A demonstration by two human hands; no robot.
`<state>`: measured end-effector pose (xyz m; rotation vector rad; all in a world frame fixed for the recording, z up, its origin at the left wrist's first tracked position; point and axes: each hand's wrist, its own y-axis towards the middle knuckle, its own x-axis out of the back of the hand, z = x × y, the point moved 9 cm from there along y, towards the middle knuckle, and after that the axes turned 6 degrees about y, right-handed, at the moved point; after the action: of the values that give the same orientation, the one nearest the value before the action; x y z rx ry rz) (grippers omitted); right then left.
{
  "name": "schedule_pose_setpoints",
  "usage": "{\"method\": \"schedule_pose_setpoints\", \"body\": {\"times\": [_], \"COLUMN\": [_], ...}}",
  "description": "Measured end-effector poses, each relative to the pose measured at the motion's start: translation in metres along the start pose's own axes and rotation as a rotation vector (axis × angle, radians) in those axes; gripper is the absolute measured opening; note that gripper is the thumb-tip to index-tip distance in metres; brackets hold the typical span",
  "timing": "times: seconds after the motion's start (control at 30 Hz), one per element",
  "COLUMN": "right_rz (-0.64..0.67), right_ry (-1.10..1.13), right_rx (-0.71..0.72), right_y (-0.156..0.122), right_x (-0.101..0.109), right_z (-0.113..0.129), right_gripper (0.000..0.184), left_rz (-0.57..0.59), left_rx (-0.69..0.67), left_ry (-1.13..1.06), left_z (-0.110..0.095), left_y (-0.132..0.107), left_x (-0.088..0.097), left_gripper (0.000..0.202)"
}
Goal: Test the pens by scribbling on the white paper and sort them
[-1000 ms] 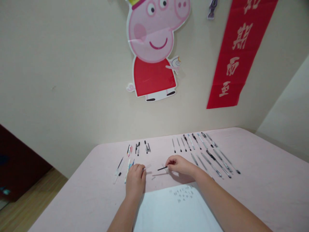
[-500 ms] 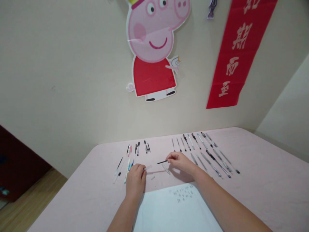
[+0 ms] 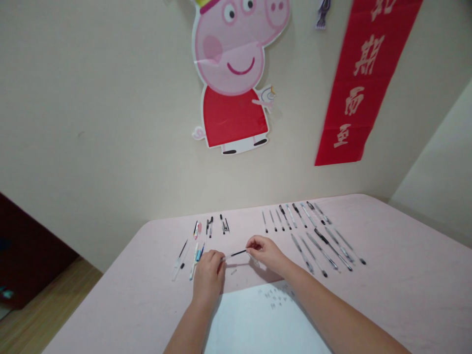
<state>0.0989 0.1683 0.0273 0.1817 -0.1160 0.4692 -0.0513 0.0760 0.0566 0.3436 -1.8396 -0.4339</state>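
Note:
My left hand (image 3: 210, 270) is closed around a clear pen barrel (image 3: 226, 257), whose end sticks out past the fingertips. My right hand (image 3: 266, 250) pinches a thin black pen refill (image 3: 239, 252). The refill's far end meets the barrel's end in one line; from here I cannot tell how deep it sits inside. Partly covered by the right hand, a clear pen part (image 3: 253, 261) lies on the pink cloth. A small clear piece (image 3: 233, 272) rests below the barrel. Just left of my left hand are a light pen (image 3: 193, 265) and a blue pen part (image 3: 199, 254).
Rows of pens (image 3: 320, 248) lie on the right of the pink-covered table (image 3: 391, 295). Several taken-apart pens (image 3: 209, 227) are at the back left, with a refill (image 3: 183, 249) nearer. A sheet of paper with writing (image 3: 258, 319) lies in front of me. Behind stands the wall (image 3: 110, 147).
My right hand has moved left and slightly down with the refill, closing the gap to the barrel. Refill and barrel now meet. My left hand has barely moved.

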Motion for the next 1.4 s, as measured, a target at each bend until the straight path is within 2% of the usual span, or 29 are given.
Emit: {"method": "schedule_pose_setpoints", "body": {"times": [0.2, 0.5, 0.63, 0.7, 0.83, 0.9, 0.97, 1.07, 1.13, 1.27, 1.4], "right_rz": [-0.053, -0.054, -0.057, -0.094, -0.154, -0.065, 0.088, 0.312, 0.395, 0.447, 0.407], "right_ry": [0.023, 0.047, 0.075, 0.018, -0.357, -0.531, -0.624, -0.662, -0.696, -0.852, -0.998], "right_rx": [0.033, 0.026, 0.048, 0.053, 0.106, 0.198, 0.34, 0.561, 0.635, 0.657, 0.62], "right_y": [-0.005, -0.006, -0.005, -0.006, -0.012, -0.016, -0.024, -0.04, -0.047, -0.048, -0.043], "right_x": [-0.01, -0.012, -0.012, -0.009, -0.003, -0.015, -0.035, -0.066, -0.078, -0.09, -0.089], "right_z": [0.002, 0.001, -0.001, -0.001, 0.011, 0.022, 0.033, 0.045, 0.047, 0.038, 0.028], "right_gripper": [0.003, 0.003, 0.022, 0.027, 0.01, 0.006, 0.004, 0.015, 0.02, 0.018, 0.017], "left_rz": [0.015, 0.049, 0.025, -0.012, -0.111, -0.139, -0.154, -0.177, -0.189, -0.189, -0.177], "left_rx": [-0.025, -0.028, -0.015, -0.004, 0.039, 0.065, 0.091, 0.15, 0.196, 0.281, 0.298], "left_ry": [-0.007, -0.021, -0.057, -0.088, -0.139, -0.161, -0.189, -0.256, -0.317, -0.435, -0.509], "left_z": [-0.005, -0.006, -0.004, -0.001, 0.008, 0.013, 0.017, 0.024, 0.031, 0.041, 0.044], "left_y": [0.0, 0.0, 0.001, 0.001, 0.0, -0.001, -0.002, -0.003, -0.003, -0.005, -0.005], "left_x": [0.0, -0.002, -0.001, 0.0, 0.005, 0.006, 0.005, 0.003, 0.001, -0.006, -0.009], "left_gripper": [0.013, 0.013, 0.012, 0.012, 0.013, 0.014, 0.017, 0.022, 0.024, 0.027, 0.026]}}
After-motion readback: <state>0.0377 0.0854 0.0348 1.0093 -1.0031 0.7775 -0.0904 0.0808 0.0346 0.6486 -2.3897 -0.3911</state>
